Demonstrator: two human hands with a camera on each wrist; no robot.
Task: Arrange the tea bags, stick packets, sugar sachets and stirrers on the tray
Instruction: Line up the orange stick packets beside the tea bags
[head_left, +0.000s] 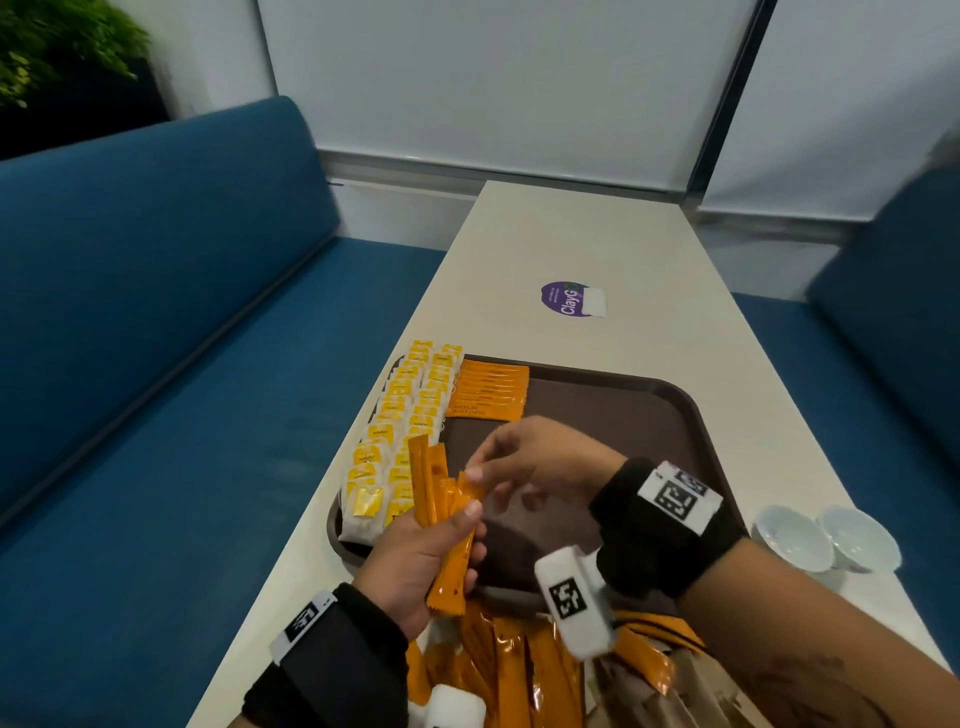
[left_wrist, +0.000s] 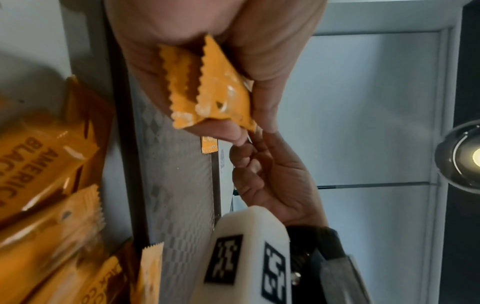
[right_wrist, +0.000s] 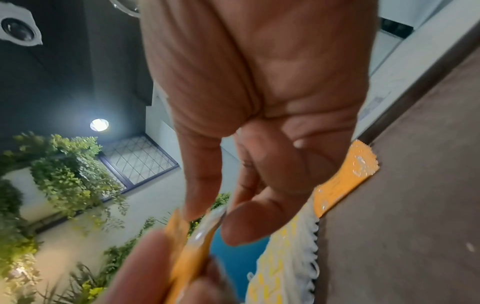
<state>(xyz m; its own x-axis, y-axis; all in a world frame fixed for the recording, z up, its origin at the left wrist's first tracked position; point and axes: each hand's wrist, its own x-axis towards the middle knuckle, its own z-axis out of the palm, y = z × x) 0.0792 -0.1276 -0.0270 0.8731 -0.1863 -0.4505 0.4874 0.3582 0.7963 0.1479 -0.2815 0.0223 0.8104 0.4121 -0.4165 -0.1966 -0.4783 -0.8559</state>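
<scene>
Tea bags (head_left: 402, 431) are lying in two neat rows along the left side of the brown tray (head_left: 691, 415) in the head view, and a tidy block of orange stick packets (head_left: 491, 391) is sitting just beside them at the far end. The left hand (head_left: 415, 561) is gripping a small bundle of stick packets (head_left: 441, 519) upright over the tray's near left corner, while the right hand (head_left: 530, 462) is reaching across, thumb and forefinger closing on the top of one of them. More loose packets (head_left: 519, 670) are waiting in a heap at the near edge of the table (head_left: 571, 234). Two white cups (head_left: 826, 538) are standing to the right.

From the left wrist, the held bundle (left_wrist: 207, 88) is showing its serrated ends, clamped in the curled fingers (left_wrist: 270, 72).

From the right wrist, the fingertips (right_wrist: 197, 207) are pinching a packet edge (right_wrist: 205, 230).

Judging by this, the tea bags look done and the stick packets are partly laid; sugar sachets and stirrers are not appearing on the tray, and I cannot make them out anywhere.
</scene>
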